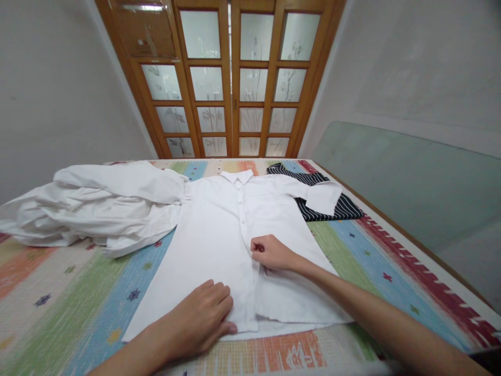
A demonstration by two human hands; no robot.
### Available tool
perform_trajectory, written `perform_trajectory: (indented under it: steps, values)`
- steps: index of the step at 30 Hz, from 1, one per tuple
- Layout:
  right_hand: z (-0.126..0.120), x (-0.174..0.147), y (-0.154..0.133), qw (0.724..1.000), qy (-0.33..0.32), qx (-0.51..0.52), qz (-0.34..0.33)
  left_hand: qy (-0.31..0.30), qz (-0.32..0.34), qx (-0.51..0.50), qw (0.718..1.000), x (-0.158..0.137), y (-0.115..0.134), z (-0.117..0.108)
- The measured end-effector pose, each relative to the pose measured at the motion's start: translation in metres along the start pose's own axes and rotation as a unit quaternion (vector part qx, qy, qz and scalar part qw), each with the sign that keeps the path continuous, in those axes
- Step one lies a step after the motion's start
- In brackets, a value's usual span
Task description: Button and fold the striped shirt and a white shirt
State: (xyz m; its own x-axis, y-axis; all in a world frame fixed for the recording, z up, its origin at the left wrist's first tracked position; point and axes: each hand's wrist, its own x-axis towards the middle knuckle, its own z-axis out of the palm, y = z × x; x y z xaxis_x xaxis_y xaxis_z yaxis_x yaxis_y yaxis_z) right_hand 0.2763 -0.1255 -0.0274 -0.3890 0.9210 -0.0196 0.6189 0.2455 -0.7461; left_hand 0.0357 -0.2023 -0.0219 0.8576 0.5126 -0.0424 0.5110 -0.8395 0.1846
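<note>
A white button-up shirt (211, 235) lies spread front side up, its collar pointing away from me and its hem towards me. My right hand (272, 253) is closed in a pinch on the edge of the front placket, low on the shirt, lifting the cloth a little. My left hand (207, 313) rests on the lower front near the hem, left of the placket. Its fingers are curled down and together against the fabric, with the fingertips hidden. Small buttons run down the placket above my right hand.
A crumpled heap of white cloth (113, 209) lies on the left, touching the shirt's sleeve side. Under the other sleeve sits a folded black garment with white stripes (348, 208). A colourful striped cover (55, 308) lies beneath. Wooden glass-paned doors (230, 78) stand beyond.
</note>
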Motion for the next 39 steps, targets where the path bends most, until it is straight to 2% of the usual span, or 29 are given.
perform_trajectory:
  steps: [7,13,18,25,30,32,36,39]
  values:
    - [-0.001,0.001,0.016,0.984,-0.072,0.148,0.064,0.012,0.031,0.017,0.999,0.002,-0.004,0.016]
    - [-0.002,0.000,0.018,0.977,-0.076,0.187,0.068,0.032,0.041,0.036,0.998,0.000,-0.005,0.018]
    - [-0.001,0.000,0.016,0.965,-0.087,0.224,0.101,0.022,0.043,0.030,0.998,-0.002,-0.003,0.012]
    - [0.001,0.002,0.017,0.955,-0.110,0.258,0.101,-0.021,0.025,0.014,0.999,-0.002,-0.001,0.005]
    - [0.003,0.002,0.024,0.951,-0.109,0.272,0.099,-0.036,0.038,-0.043,0.998,0.001,-0.002,-0.010]
    - [0.003,0.001,0.025,0.949,-0.103,0.280,0.100,-0.020,0.007,-0.042,0.999,0.004,-0.009,-0.015]
    - [0.003,-0.001,0.022,0.947,-0.094,0.289,0.100,0.056,-0.088,0.016,0.994,0.005,-0.038,-0.015]
    - [0.002,-0.002,0.020,0.947,-0.094,0.291,0.102,0.119,-0.086,0.051,0.988,0.001,-0.063,-0.008]
